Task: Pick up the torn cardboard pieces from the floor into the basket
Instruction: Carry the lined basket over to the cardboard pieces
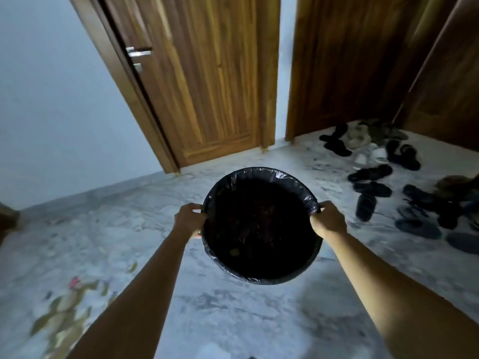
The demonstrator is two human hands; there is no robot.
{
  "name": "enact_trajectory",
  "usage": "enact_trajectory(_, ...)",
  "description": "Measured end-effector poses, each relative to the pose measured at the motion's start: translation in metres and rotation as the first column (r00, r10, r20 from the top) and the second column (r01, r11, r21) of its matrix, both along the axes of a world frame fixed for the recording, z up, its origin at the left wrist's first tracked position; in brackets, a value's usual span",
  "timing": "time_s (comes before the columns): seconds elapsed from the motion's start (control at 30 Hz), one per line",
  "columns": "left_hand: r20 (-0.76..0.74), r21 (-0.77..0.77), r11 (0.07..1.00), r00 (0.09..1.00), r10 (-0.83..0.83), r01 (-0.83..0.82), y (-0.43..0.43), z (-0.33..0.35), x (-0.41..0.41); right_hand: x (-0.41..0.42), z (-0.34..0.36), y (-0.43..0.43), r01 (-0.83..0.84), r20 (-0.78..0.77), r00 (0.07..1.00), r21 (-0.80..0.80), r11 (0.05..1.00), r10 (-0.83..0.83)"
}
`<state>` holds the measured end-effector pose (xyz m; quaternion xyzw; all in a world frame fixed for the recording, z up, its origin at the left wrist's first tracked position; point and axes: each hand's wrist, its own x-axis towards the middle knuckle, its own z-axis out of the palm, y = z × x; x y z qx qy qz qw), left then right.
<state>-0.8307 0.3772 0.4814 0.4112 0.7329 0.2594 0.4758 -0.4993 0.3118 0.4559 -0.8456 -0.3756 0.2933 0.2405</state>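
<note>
Bare forearms stretch over grey marbled floor; left hand and right hand each clench the black-lined basket rim; blurred scraps lower left, wooden doors and sandals beyond

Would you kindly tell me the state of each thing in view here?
Basket: bag-lined, held by both hands.
Left hand: grips the rim.
Right hand: grips the rim.
Scraps: loose on floor, blurred.
Sandals: scattered on floor.

- A single view, taken from the person's head through a wide-angle lens that bends the edges.
- It faces forward and down, close above the basket at centre, with the floor below.
- Wooden doors fill the top.
</note>
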Motion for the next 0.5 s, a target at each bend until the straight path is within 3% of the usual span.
enact_trajectory(0.23, -0.132, -0.013, 0.987, 0.979, 0.158, -0.161, 0.066, -0.047, -0.150, -0.129, -0.018, 0.122, -0.236, -0.028, 0.971, -0.006, 0.972, 0.235)
enact_trajectory(0.5, -0.236, -0.062, 0.976, 0.953, 0.187, -0.207, 0.182, -0.097, -0.205, -0.201, -0.095, 0.271, -0.337, -0.105, 0.938, -0.061, 0.940, 0.329)
